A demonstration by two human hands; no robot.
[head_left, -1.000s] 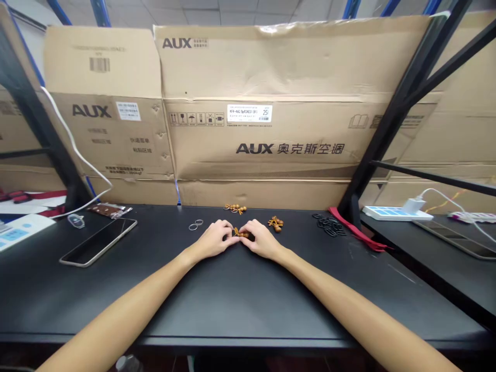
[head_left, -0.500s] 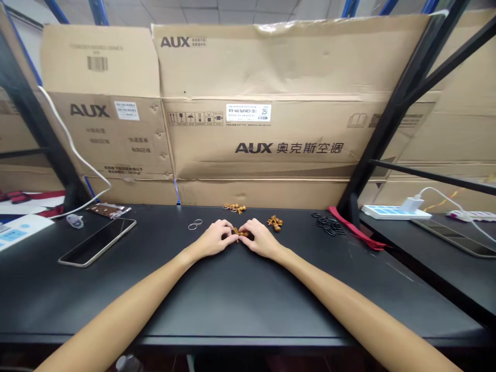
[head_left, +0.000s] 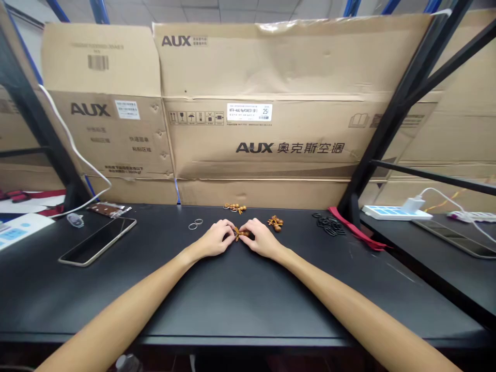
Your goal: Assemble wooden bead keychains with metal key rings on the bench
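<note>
Even indoor light puts a soft sheen along the table's [head_left: 240, 299] near edge; picture edges look stretched.

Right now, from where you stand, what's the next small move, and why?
I'd probably steady the beaded charm with the right hand and ease the left hand slightly aside. Fingers crowd the charm from both sides and hide part of it; I can't tell whether a ring is through its cord. Two metal rings lie apart, beyond the left hand.
</note>
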